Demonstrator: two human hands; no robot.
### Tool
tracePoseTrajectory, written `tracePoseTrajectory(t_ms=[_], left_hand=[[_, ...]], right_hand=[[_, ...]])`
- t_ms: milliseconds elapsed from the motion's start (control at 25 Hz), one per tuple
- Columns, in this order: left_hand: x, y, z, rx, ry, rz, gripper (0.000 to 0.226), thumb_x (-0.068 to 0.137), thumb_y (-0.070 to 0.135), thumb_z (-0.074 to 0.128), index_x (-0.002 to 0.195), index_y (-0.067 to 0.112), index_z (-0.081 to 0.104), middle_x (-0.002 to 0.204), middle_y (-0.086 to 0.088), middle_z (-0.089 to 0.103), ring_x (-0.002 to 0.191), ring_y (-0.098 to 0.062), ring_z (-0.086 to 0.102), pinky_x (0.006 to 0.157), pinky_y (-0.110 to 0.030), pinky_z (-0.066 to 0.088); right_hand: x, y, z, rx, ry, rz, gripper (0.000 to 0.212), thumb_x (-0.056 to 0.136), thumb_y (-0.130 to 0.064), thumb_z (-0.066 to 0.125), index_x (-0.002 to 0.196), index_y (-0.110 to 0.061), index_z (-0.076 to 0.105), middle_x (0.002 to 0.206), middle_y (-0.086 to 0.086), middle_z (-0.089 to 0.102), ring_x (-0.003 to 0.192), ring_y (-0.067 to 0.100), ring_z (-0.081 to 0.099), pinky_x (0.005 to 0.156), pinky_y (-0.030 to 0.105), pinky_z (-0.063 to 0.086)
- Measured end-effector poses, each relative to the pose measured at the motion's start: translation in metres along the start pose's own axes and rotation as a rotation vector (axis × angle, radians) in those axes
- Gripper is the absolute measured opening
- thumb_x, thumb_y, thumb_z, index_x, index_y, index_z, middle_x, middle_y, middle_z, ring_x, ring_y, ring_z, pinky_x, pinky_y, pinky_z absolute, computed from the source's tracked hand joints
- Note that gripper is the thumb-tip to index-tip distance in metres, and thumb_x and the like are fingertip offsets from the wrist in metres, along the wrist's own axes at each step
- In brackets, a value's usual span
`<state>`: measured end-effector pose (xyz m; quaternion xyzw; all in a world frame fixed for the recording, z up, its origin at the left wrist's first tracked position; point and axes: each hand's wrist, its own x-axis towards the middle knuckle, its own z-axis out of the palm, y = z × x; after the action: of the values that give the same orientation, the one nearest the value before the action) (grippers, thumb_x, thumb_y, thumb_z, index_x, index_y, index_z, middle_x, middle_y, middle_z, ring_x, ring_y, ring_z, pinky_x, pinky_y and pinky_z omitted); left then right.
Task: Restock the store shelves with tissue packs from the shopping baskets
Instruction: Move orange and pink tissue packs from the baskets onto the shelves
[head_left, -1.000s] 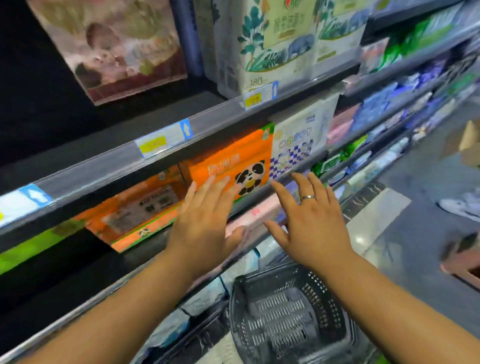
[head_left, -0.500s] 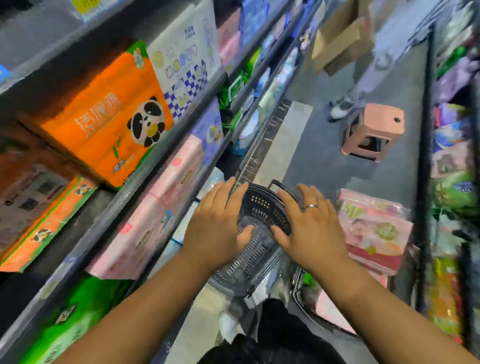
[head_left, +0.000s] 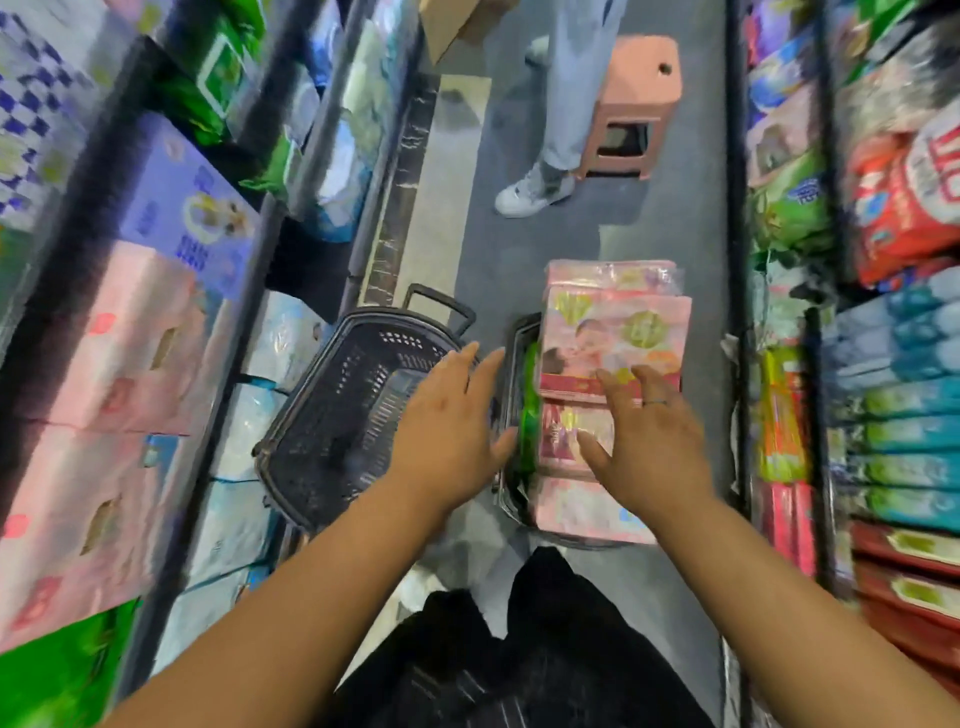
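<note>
Glossy pink tissue packs (head_left: 613, 332) showing a baby picture lie stacked in one basket (head_left: 503, 493). The left grip (head_left: 447, 431) and right grip (head_left: 654, 447) are both spread.

Narrow aisle. The floor (head_left: 675, 249) is grey, with a pale strip (head_left: 441, 208) running along the foot of the left shelving (head_left: 231, 332). The right shelving (head_left: 735, 208) bounds the opposite side. Both units are dark-framed and stocked. A pink stool (head_left: 634, 104) stands upright at the far end, just beside a standing person's leg (head_left: 571, 93) in light trousers and a white shoe (head_left: 530, 189). A cardboard box (head_left: 457, 21) sits beyond, near the left shelving. The sides of the view are blurred.
</note>
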<state>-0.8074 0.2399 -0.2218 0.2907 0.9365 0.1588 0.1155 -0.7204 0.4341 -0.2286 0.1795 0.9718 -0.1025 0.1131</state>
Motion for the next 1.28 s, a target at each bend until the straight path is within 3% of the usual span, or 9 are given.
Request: tracePoseTrajectory(t_ms=[160, 320, 440, 600, 760, 880, 960, 1080, 1280], left_hand=[[0.062, 0.034, 0.073, -0.12, -0.1, -0.059, 0.081, 0.086, 0.045, 0.062, 0.15, 0.012, 0.024, 0.154, -0.014, 0.029, 0.143, -0.028, 0.023, 0.117, -0.035, 0.017], [0.117, 0.036, 0.15, -0.193, -0.112, -0.108, 0.082, 0.08, 0.043, 0.071, 0.145, 0.01, 0.032, 0.145, -0.014, 0.041, 0.135, -0.03, 0.036, 0.113, -0.044, 0.031], [0.152, 0.024, 0.209, -0.246, -0.112, -0.209, 0.093, 0.078, 0.047, 0.074, 0.149, 0.012, 0.025, 0.147, -0.013, 0.038, 0.136, -0.03, 0.035, 0.11, -0.046, 0.035], [0.179, 0.007, 0.273, -0.342, -0.083, -0.267, 0.103, 0.076, 0.052, 0.074, 0.152, 0.01, 0.017, 0.151, -0.013, 0.031, 0.14, -0.029, 0.03, 0.114, -0.044, 0.029], [0.189, -0.008, 0.317, -0.472, -0.054, -0.349, 0.106, 0.079, 0.042, 0.075, 0.153, 0.015, 0.005, 0.154, -0.012, 0.029, 0.136, -0.029, 0.038, 0.106, -0.035, 0.035], [0.19, -0.009, 0.334, -0.616, 0.033, -0.441, 0.105, 0.077, 0.034, 0.078, 0.153, 0.022, 0.005, 0.148, -0.008, 0.041, 0.129, -0.021, 0.046, 0.097, -0.023, 0.038], [0.19, -0.006, 0.337, -0.668, 0.097, -0.458, 0.101, 0.076, 0.03, 0.079, 0.152, 0.022, 0.013, 0.144, -0.005, 0.046, 0.127, -0.017, 0.047, 0.098, -0.022, 0.039], [0.182, -0.004, 0.329, -0.721, 0.13, -0.454, 0.092, 0.074, 0.026, 0.079, 0.147, 0.024, 0.023, 0.133, -0.002, 0.053, 0.119, -0.015, 0.053, 0.096, -0.026, 0.043], [0.143, -0.006, 0.292, -0.787, 0.185, -0.495, 0.087, 0.072, 0.021, 0.08, 0.143, 0.022, 0.029, 0.134, -0.001, 0.052, 0.121, -0.012, 0.053, 0.1, -0.025, 0.043]], right_hand=[[0.044, 0.078, 0.038, 0.034, -0.067, 0.092, 0.073, 0.087, -0.049, 0.06, 0.148, -0.018, 0.035, 0.149, 0.021, 0.035, 0.137, 0.038, 0.033, 0.105, 0.049, 0.037], [0.09, 0.133, 0.091, 0.129, -0.07, 0.2, 0.08, 0.085, -0.048, 0.065, 0.148, -0.013, 0.031, 0.146, 0.021, 0.035, 0.127, 0.041, 0.041, 0.1, 0.047, 0.039], [0.125, 0.164, 0.142, 0.186, -0.062, 0.296, 0.092, 0.082, -0.054, 0.066, 0.15, -0.01, 0.022, 0.147, 0.023, 0.032, 0.128, 0.043, 0.04, 0.1, 0.049, 0.04], [0.16, 0.194, 0.201, 0.272, -0.045, 0.376, 0.11, 0.078, -0.058, 0.068, 0.153, -0.008, 0.005, 0.152, 0.025, 0.02, 0.135, 0.043, 0.032, 0.107, 0.049, 0.034], [0.179, 0.21, 0.242, 0.453, -0.035, 0.451, 0.119, 0.076, -0.059, 0.071, 0.154, -0.011, -0.005, 0.152, 0.023, 0.024, 0.136, 0.037, 0.034, 0.107, 0.043, 0.035], [0.183, 0.215, 0.263, 0.679, 0.062, 0.431, 0.113, 0.072, -0.054, 0.077, 0.152, -0.015, 0.007, 0.141, 0.014, 0.047, 0.126, 0.03, 0.048, 0.103, 0.041, 0.042], [0.182, 0.215, 0.265, 0.724, 0.112, 0.422, 0.11, 0.067, -0.057, 0.076, 0.148, -0.016, 0.014, 0.134, 0.01, 0.053, 0.12, 0.028, 0.053, 0.099, 0.042, 0.046], [0.173, 0.208, 0.26, 0.732, 0.129, 0.41, 0.105, 0.068, -0.053, 0.079, 0.146, -0.018, 0.019, 0.132, 0.007, 0.053, 0.12, 0.026, 0.052, 0.098, 0.039, 0.046], [0.142, 0.177, 0.229, 0.831, 0.154, 0.403, 0.105, 0.067, -0.043, 0.085, 0.147, -0.02, 0.021, 0.136, 0.001, 0.05, 0.123, 0.02, 0.05, 0.102, 0.037, 0.044]])
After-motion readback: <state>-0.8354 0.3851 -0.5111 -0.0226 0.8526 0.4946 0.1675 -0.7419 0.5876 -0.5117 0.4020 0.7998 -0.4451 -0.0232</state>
